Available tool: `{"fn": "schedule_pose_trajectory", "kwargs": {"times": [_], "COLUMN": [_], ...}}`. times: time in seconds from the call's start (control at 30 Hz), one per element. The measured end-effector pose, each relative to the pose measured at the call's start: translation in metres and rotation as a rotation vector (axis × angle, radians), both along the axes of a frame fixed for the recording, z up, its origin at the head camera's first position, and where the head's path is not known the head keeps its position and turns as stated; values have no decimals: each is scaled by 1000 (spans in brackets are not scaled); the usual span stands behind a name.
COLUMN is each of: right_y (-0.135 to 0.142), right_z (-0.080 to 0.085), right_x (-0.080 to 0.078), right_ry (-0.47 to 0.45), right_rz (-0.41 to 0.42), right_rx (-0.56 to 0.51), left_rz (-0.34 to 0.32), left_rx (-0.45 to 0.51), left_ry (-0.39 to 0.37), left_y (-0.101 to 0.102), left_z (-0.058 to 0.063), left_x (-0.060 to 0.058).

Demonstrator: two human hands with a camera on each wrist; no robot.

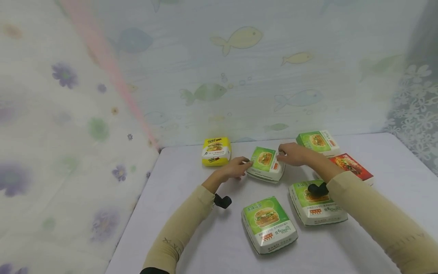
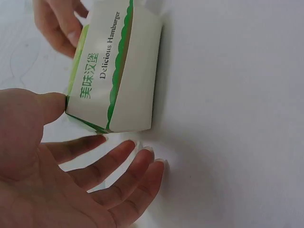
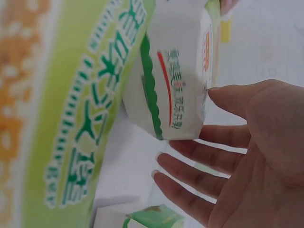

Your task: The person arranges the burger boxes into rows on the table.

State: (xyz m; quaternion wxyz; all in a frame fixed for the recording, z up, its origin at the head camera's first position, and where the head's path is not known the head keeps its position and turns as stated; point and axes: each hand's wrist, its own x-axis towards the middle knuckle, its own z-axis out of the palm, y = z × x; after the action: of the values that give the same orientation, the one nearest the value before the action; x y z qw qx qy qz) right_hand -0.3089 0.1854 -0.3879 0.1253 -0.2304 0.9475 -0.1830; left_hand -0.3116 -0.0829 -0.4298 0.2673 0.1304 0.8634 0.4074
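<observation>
In the head view a green-and-white hamburger box sits on the white table between both hands. My left hand is at its left side. In the left wrist view the thumb touches a corner of the lid, and the other fingers spread out fairly straight beside the box. At the opposite side, my right hand pinches a corner of the same box. In the right wrist view its thumb lies on the top edge, with the index fingertip hidden behind the box.
A yellow burger box stands back left. Two green boxes sit nearer the front. To the right are another green box and a red box partly behind the right forearm. A fish-print curtain hangs behind.
</observation>
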Motion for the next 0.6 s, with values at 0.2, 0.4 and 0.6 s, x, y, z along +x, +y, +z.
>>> {"fn": "schedule_pose_trajectory", "kwargs": {"times": [0.2, 0.4, 0.6], "right_y": [0, 2, -4], "right_z": [3, 6, 6], "right_x": [3, 3, -3], "right_ry": [7, 34, 13], "right_rz": [0, 17, 23], "right_rx": [47, 58, 28], "left_rz": [2, -5, 38], "left_rx": [0, -51, 46], "left_ry": [7, 43, -4], "left_y": [-3, -6, -11], "left_z": [3, 3, 1], "left_x": [-5, 1, 11]}}
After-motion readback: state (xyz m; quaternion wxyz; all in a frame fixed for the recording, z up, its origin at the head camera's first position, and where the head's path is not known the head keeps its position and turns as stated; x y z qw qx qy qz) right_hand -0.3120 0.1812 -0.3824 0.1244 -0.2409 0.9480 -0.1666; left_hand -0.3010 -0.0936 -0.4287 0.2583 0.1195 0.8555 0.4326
